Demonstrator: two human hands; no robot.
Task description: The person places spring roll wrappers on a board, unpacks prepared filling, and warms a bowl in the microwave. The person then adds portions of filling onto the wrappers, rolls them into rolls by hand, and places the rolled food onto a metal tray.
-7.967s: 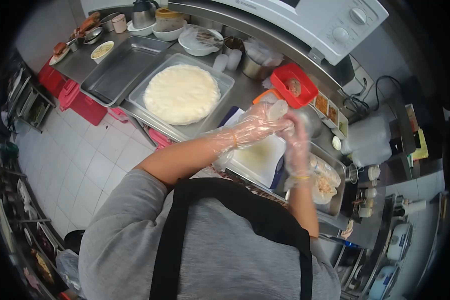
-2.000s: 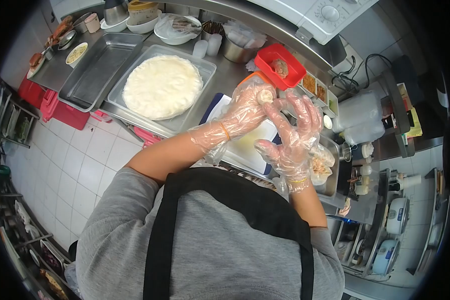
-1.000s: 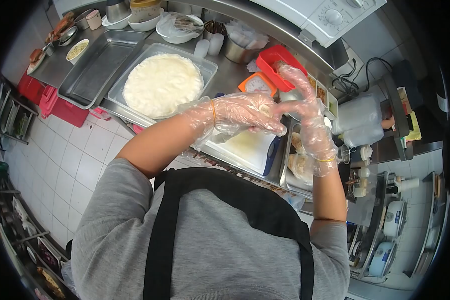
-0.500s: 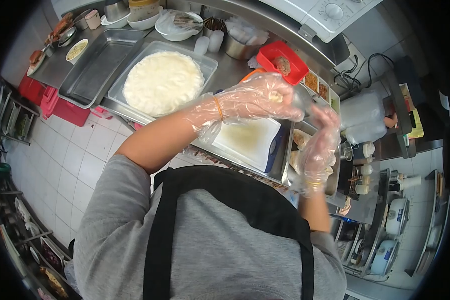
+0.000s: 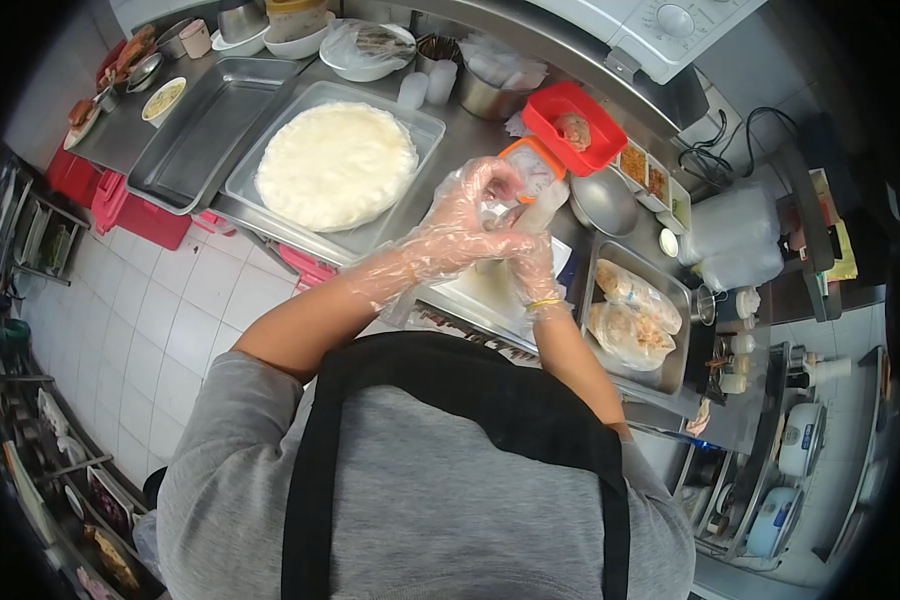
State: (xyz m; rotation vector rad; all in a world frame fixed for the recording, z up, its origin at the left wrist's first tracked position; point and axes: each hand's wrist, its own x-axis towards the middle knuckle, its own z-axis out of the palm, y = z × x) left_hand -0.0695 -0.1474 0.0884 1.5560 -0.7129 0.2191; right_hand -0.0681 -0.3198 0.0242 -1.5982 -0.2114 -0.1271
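Observation:
Both hands wear clear plastic gloves and meet over a white board (image 5: 487, 291). My left hand (image 5: 470, 215) is curled, its fingers bent round toward the thumb; what lies within them is hidden. Against its lower right side, my right hand (image 5: 535, 245) is closed, with a pale shape standing up from it that I cannot make out. Behind them stands an orange-rimmed scale (image 5: 536, 160), partly covered by my left hand. A red tray (image 5: 612, 133) holds a lump of pinkish filling (image 5: 573, 131). To the left, a large round of white dough (image 5: 336, 166) lies in a clear tray (image 5: 422, 128).
A steel bowl (image 5: 604, 203) and a metal tray (image 5: 676, 372) with bagged food (image 5: 630, 335) are at right. Sectioned containers (image 5: 634, 183) hold toppings. An empty metal pan (image 5: 205, 130) is at left; a white appliance (image 5: 660, 25) overhangs the back.
My right hand has moved left and up from over the bagged food to my left hand. My left hand has shifted left and its fingers have curled differently. The steel bowl is now uncovered.

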